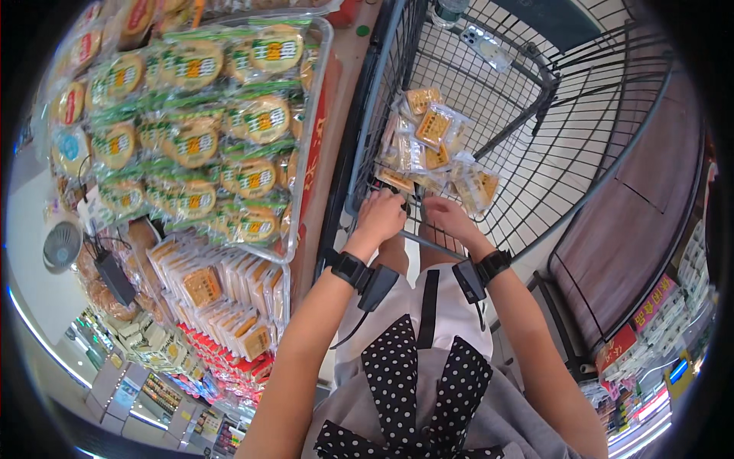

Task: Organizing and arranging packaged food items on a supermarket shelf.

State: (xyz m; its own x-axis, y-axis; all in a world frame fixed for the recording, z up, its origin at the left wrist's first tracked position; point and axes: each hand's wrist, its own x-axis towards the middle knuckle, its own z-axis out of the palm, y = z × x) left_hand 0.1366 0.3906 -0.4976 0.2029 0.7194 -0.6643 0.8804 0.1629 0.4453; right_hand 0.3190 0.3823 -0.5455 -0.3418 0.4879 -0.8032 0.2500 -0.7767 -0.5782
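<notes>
A metal wire shopping cart (519,195) stands before me, and both my hands are at its near end. My left hand (383,213) is bent, with its fingers next to a small dark object at the cart's near corner; whether it grips this cannot be made out. Just right of it, my right hand (450,217) has curled fingers, and their tips are partly hidden. Beyond the hands, several clear-wrapped square biscuits (434,126) lie in a loose heap on the cart's wire floor. One wrapped pack (477,186) lies close above my right hand.
A clear plastic tray (328,74) of round wrapped pastries (192,143) stands left of the cart. Below it are rows of wrapped square biscuits (200,287). A phone (486,49) and a plastic bottle (449,11) are at the cart's far end. A brown wooden surface (642,189) borders the right.
</notes>
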